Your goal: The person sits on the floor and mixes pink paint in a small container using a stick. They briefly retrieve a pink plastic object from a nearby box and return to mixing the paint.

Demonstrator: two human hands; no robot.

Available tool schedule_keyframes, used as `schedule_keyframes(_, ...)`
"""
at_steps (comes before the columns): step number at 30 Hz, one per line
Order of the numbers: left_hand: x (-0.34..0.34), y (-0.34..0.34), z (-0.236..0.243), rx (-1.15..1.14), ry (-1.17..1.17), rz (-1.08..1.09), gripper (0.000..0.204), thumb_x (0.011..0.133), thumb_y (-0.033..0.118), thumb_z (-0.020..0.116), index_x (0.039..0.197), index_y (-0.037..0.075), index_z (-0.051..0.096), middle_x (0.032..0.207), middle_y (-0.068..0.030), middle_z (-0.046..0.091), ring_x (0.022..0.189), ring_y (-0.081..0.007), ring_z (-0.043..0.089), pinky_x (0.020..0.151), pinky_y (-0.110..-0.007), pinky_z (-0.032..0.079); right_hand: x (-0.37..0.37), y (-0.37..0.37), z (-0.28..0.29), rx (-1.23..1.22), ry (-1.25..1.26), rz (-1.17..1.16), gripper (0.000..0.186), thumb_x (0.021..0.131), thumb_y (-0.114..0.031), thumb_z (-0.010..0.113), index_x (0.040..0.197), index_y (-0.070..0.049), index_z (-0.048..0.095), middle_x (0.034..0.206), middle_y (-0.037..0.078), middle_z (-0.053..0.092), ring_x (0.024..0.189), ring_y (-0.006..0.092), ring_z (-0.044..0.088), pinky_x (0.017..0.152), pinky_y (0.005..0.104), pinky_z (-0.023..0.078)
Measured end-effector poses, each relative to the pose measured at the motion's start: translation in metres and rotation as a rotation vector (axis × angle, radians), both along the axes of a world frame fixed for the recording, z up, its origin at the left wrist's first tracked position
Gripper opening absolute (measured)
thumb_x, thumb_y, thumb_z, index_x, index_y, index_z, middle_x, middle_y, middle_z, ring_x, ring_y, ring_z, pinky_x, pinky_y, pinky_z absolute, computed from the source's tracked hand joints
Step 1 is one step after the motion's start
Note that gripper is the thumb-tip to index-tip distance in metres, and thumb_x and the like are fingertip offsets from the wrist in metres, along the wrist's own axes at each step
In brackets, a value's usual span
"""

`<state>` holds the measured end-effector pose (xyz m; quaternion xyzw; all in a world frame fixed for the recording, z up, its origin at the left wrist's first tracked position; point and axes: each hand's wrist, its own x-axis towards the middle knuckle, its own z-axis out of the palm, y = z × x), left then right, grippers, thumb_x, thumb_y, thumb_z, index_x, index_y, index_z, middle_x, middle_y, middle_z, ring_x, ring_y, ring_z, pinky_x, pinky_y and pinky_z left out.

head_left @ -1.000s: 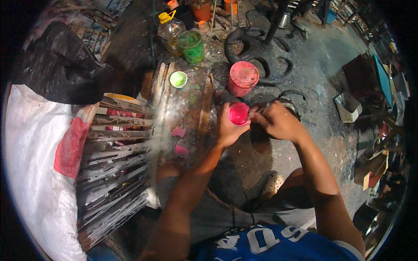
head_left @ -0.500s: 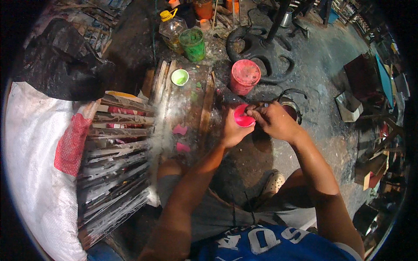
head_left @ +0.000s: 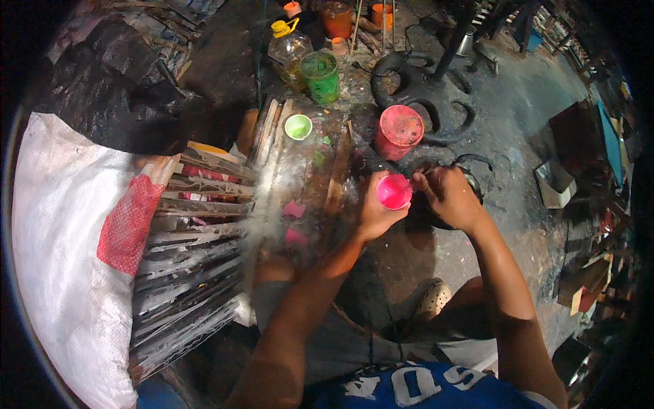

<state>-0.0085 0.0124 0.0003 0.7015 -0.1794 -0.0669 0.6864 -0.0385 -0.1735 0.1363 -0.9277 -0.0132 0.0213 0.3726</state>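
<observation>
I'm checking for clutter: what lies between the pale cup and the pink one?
In the head view, a wooden strip and green patches lie between the pale cup and pink cup.

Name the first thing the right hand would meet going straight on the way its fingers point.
Probably the near rim of the pink cup in the left hand, just left of the right hand's fingertips; their relative height is unclear.

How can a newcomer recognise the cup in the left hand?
Start at the big white sack at the far left, then go right past the slats to the left hand. It holds the small cup. Its vivid pink inside sets it apart from the larger, stained red bucket and the pale green cup.
</observation>
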Motion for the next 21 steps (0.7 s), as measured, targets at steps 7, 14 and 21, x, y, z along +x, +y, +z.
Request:
schedule_keyframes(7, 0.002, 0.002, -0.003, 0.054, 0.026, -0.030, 0.083, 0.075, 0.012, 0.098, 0.142, 0.005, 0.050, 0.134, -0.0103, 0.062, 0.129, -0.0257, 0.061, 0.111, -0.040, 0.050, 0.002, -0.003, -0.008, -0.053, -0.026, 0.092, 0.031, 0.107, -0.020, 0.066, 0.088, 0.004, 0.073, 0.084, 0.029, 0.068, 0.083, 0.0508, 0.066, 0.075, 0.0566, 0.052)
schedule_keyframes(14, 0.000, -0.002, -0.007, -0.052, 0.075, -0.041, 0.075, 0.074, 0.007, 0.095, 0.137, 0.006, 0.054, 0.126, -0.0093, 0.063, 0.122, -0.0233, 0.062, 0.106, -0.040, 0.051, 0.005, -0.009, -0.007, -0.043, -0.034, 0.209, 0.030, 0.107, -0.023, 0.065, 0.094, 0.003, 0.074, 0.092, 0.029, 0.071, 0.083, 0.0499, 0.067, 0.079, 0.0570, 0.053)
schedule_keyframes(21, -0.005, -0.001, -0.004, -0.113, 0.226, -0.106, 0.073, 0.076, 0.004, 0.094, 0.138, 0.006, 0.054, 0.127, -0.0077, 0.062, 0.123, -0.0217, 0.061, 0.107, -0.039, 0.050, -0.006, 0.005, -0.001, -0.002, -0.085, 0.225, 0.039, 0.108, -0.028, 0.065, 0.086, 0.003, 0.073, 0.088, 0.030, 0.070, 0.081, 0.0524, 0.067, 0.077, 0.0614, 0.052)
